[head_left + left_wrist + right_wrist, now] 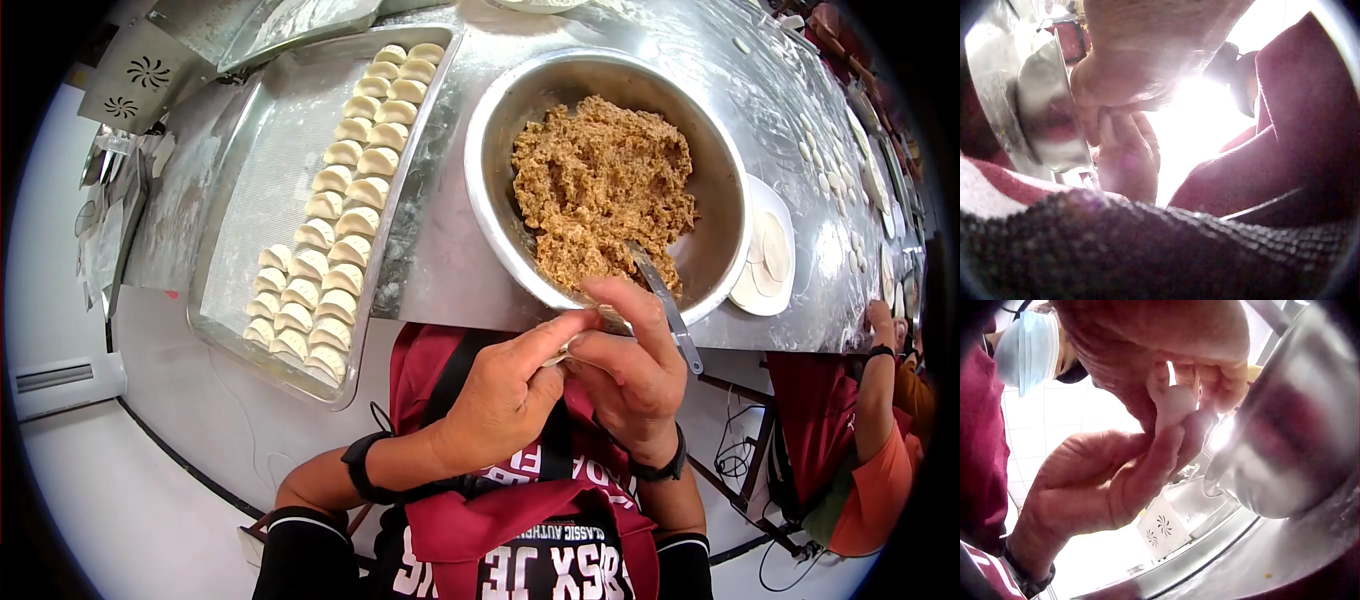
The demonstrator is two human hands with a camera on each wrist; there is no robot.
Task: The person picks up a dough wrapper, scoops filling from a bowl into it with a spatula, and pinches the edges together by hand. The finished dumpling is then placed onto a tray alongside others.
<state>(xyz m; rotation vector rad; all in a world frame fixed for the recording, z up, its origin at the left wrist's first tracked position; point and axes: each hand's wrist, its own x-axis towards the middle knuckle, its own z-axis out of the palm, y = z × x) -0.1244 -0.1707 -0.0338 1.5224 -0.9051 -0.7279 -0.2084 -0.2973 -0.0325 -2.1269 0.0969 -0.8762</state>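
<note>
Left hand (498, 405), right of the metal tray (255, 195) and its dumpling rows (345, 190), pinched the pale dough (1175, 405); that dough sat between both hands, by the steel bowl's (482, 185) near rim; right hand (636, 385) gripped the other side, fingers bent; a metal blade (668, 305) crossed the rim; next, round wrappers (770, 245) on a white plate (789, 215)!

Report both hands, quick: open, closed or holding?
Left hand: closed, pinching the dough.
Right hand: closed on the same dough, pinching it from the other side.
</note>
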